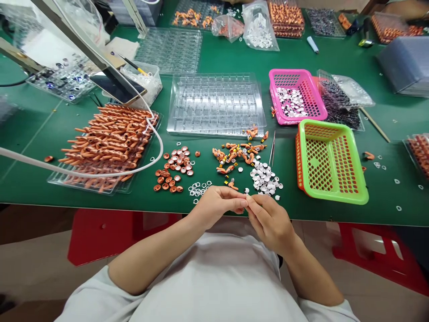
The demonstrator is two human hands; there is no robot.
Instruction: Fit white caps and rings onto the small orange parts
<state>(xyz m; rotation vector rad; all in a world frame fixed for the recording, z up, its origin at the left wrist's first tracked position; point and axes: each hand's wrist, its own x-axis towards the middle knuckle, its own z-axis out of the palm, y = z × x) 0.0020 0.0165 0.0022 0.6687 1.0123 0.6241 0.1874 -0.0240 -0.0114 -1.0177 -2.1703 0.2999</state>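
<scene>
My left hand [214, 205] and my right hand [273, 221] meet at the table's front edge, fingertips pinched together. Whatever small piece is between them is mostly hidden by the fingers. A white disc [247, 190] shows right beside the fingertips; I cannot tell whether it is held. Just beyond lie a heap of white discs [264, 176], several orange parts with yellow bits [234, 154], and thin white rings [200, 188]. Left of these are small copper-coloured cups [179, 161]. A pair of tweezers [272, 150] rests behind the discs.
Stacked orange parts [110, 138] fill trays at the left, with a white cable [160, 138] looping over them. A clear moulded tray [217, 105] lies in the middle. A green basket [360, 194] and a pink basket [284, 120] stand at the right.
</scene>
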